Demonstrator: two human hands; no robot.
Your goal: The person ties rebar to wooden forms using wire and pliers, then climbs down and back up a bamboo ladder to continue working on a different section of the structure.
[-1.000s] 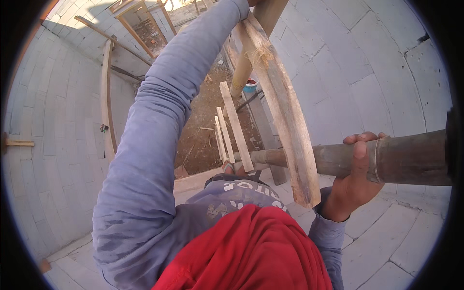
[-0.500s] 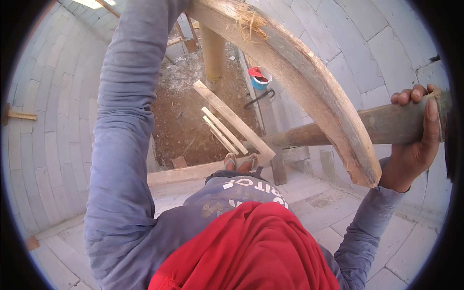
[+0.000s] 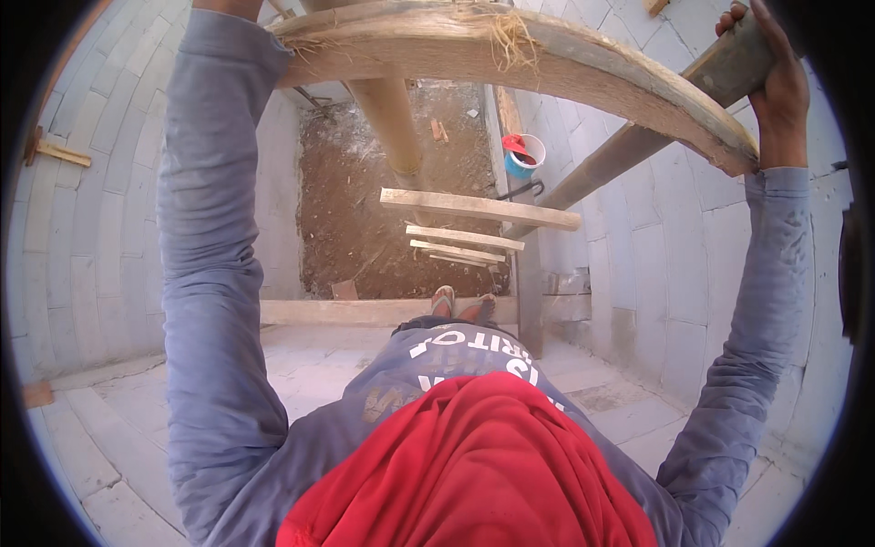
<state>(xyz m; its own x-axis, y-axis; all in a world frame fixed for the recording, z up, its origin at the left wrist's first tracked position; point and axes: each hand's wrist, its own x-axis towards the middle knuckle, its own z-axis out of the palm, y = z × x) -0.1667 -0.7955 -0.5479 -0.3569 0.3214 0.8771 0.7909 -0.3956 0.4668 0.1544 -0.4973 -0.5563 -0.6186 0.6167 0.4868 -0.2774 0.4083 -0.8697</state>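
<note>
A rough wooden rung (image 3: 437, 46) with frayed fibres spans the top of the picture, in front of two round poles that look like ladder rails. My right hand (image 3: 782, 87) is wrapped round the upper part of the right pole (image 3: 629, 150), just beyond the rung's right end. At the upper edge, my left hand (image 3: 228, 7) is mostly cut off beside the rung's left end; its fingers are hidden. The left, yellowish pole (image 3: 387, 123) runs down behind the rung. Below, a pale rung (image 3: 478, 208) and several thinner ones (image 3: 465, 239) recede toward my feet.
My sandalled feet (image 3: 460, 305) show beside a long timber (image 3: 337, 313). A blue-and-white bucket (image 3: 524, 157) with a red item stands right of the brown dirt ground (image 3: 351, 196). Pale block walls (image 3: 100, 228) rise on both sides. A short wood piece (image 3: 64, 153) juts from the left wall.
The top rung and the lower rungs slanted before and now lie nearly level. My right hand and its pole appear higher in the picture, and part of my left hand now shows.
</note>
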